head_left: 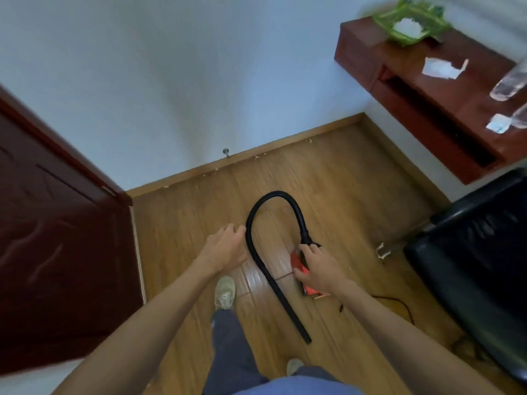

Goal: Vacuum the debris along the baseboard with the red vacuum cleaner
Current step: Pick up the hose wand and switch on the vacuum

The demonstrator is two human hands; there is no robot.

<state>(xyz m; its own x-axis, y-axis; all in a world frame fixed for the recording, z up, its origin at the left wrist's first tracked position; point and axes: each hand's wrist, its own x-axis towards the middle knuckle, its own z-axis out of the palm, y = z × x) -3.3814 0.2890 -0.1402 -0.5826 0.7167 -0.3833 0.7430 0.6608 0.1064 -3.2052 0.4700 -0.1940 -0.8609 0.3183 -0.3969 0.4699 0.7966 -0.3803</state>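
On wooden floor (342,195), short of wooden baseboard (285,141), I had right hand (316,269) curled round small red plastic vacuum cleaner (308,289); left hand (226,246) spread beside floppy black hose (273,193). Judged light; grab stiff nozzle end (298,323).

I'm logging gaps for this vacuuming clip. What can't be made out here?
Head view:
- red vacuum cleaner: body mostly covered by the right hand.
- debris by the baseboard: specks too small to identify.
- clear bottles: blurred, cut off by the right edge.
- left hand: unclear whether it touches the hose.

Head-worn wide-angle camera looks forward and down at floor (342,172) and wall (171,81).
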